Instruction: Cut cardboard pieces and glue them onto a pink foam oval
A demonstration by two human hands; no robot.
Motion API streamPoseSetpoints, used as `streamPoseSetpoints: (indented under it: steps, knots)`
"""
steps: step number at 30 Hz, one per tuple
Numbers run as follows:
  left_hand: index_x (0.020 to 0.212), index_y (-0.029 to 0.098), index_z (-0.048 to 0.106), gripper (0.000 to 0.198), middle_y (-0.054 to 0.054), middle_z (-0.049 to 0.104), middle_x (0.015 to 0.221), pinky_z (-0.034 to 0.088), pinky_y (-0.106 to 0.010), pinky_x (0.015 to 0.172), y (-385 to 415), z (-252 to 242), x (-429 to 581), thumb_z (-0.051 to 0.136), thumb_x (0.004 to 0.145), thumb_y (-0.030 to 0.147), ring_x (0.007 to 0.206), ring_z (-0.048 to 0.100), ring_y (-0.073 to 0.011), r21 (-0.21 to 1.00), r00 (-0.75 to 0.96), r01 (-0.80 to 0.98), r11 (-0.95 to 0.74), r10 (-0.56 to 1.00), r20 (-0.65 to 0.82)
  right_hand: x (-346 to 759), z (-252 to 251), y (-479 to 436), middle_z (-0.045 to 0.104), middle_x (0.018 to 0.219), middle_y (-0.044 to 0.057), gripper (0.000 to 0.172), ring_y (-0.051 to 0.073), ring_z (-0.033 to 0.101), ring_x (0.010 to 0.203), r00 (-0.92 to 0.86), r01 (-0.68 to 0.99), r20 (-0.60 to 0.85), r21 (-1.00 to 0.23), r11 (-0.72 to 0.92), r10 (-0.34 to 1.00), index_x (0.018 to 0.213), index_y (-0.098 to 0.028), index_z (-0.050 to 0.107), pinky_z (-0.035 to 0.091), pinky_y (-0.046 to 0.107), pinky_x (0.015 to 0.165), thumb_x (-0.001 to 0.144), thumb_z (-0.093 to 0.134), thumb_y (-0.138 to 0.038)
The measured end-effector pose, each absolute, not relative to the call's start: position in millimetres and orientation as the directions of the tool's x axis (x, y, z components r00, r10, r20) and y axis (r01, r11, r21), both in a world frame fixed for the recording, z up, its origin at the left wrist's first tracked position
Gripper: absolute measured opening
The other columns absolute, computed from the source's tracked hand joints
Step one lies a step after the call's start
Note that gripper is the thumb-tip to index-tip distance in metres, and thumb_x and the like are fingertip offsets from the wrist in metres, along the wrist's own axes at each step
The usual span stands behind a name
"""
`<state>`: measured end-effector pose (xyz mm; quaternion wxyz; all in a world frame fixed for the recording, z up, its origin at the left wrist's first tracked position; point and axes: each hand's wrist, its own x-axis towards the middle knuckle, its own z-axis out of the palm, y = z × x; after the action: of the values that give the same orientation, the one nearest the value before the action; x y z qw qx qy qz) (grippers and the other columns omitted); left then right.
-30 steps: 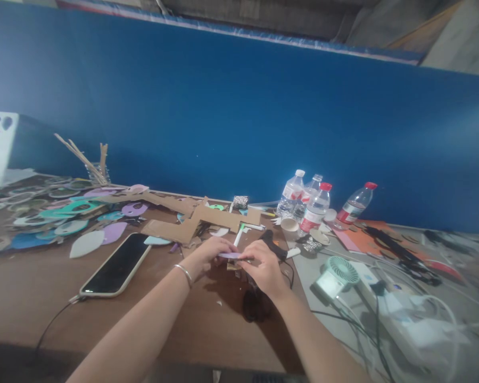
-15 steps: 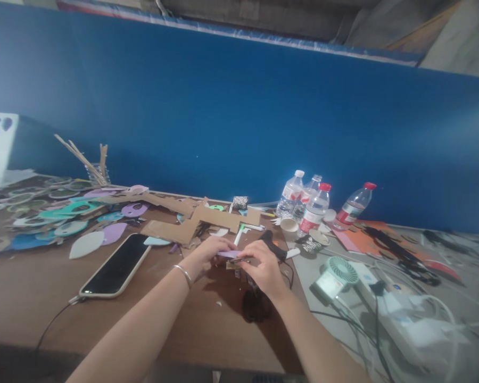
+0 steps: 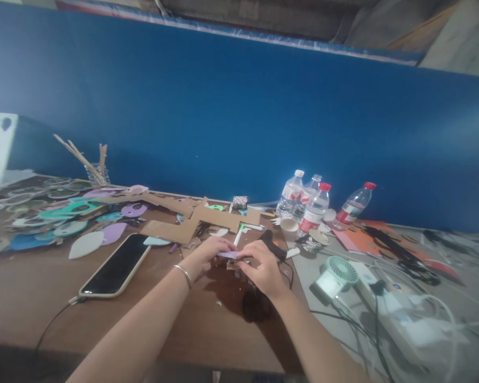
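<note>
Between my hands is a small flat purple piece [image 3: 228,255], its material too small to make out. My left hand [image 3: 211,253], with a bangle on the wrist, is closed on its left end. At the other end my right hand [image 3: 261,263] is pinched closed; any tool or second piece in it is mostly hidden by the fingers. A small brown cardboard bit [image 3: 232,265] shows just under the purple piece. Below my right hand, a dark object [image 3: 254,306] lies on the brown table [image 3: 183,324]. Behind the hands lies a stepped cardboard strip [image 3: 207,219].
A phone [image 3: 115,268] on a cable lies to the left, near piled coloured cut-outs [image 3: 72,213]. At right stand several plastic bottles [image 3: 314,211]. A green fan [image 3: 341,271] and a power strip [image 3: 391,319] with cables lie nearer. A blue partition [image 3: 231,106] closes the back.
My fingers have shifted very slightly around the purple piece. The thin dark edge seen by my right fingertips earlier is now less visible. Everything else stays in place.
</note>
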<state>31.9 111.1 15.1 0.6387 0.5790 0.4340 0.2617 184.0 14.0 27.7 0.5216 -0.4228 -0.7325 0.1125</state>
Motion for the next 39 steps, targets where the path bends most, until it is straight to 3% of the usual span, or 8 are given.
streamPoseSetpoints:
  steps: [39]
  knots:
    - [0.073, 0.009, 0.068, 0.022, -0.005, 0.060, 0.062, 0.021, -0.018, 0.035, 112.3, 10.9, 31.2, 0.056, 0.054, 0.012, 0.043, 0.043, -0.0074, 0.965, 0.491, 0.198, 0.173, 0.835, -0.251, 184.3, 26.1, 14.1, 0.061, 0.074, 0.003, 0.005, 0.018, 0.054, 0.078, -0.081, 0.487, 0.683, -0.609, 0.626, 0.726, 0.076, -0.023, 0.064, 0.043, 0.034, 0.073, 0.075, 0.063, -0.019]
